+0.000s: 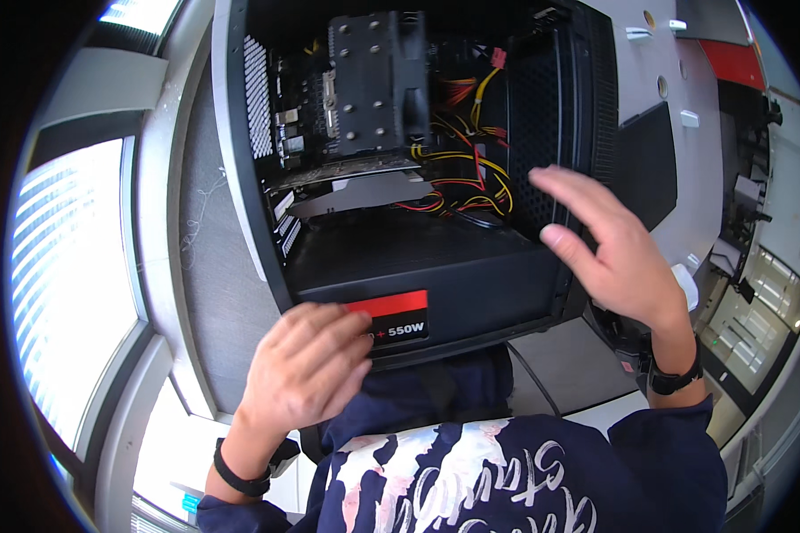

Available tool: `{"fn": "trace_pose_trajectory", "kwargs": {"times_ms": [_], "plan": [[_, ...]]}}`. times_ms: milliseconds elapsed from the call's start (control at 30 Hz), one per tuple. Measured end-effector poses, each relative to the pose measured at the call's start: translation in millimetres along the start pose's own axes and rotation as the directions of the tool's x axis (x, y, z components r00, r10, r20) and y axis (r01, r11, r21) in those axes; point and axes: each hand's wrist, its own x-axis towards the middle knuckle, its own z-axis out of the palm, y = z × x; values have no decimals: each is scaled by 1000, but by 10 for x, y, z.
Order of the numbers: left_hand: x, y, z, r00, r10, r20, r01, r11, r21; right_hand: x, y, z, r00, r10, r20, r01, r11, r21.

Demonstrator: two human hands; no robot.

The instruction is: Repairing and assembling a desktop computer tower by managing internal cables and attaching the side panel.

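Observation:
An open computer case (427, 266) stands before me, its side panel off. My right hand (607, 250) is at the case's right edge by the perforated front panel (533, 126), its thumb and fingers spread with nothing in them. My left hand (310, 366) hovers at the near lower edge, fingers loosely bent and seemingly empty. Its fingertips cover part of the red and black label (400, 313) on the power supply shroud (487, 293); contact cannot be told. Inside are a tower CPU cooler (363, 86) with a fan (411, 80), a graphics card (367, 193) and yellow and red power cables (500, 176).
The case is on a grey table (207, 300). A window with blinds (80, 286) lies to the left. On the right are a dark flat panel (647, 166) and a pale board with pegs and holes (690, 146). A black cable (537, 380) runs near my lap.

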Motion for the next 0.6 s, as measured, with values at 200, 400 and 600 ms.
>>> {"fn": "trace_pose_trajectory", "kwargs": {"times_ms": [200,400,600], "plan": [[685,28,105,923,-350,163,330,934,139,-330,344,244,947,37,-318,-57,997,-54],[1069,-320,312,607,-537,586,583,802,131,-442,583,794,866,18,-500,-30,999,-16],[1240,-409,407,414,-613,672,675,703,225,-413,672,879,809,-3,-588,35,998,44]]}}
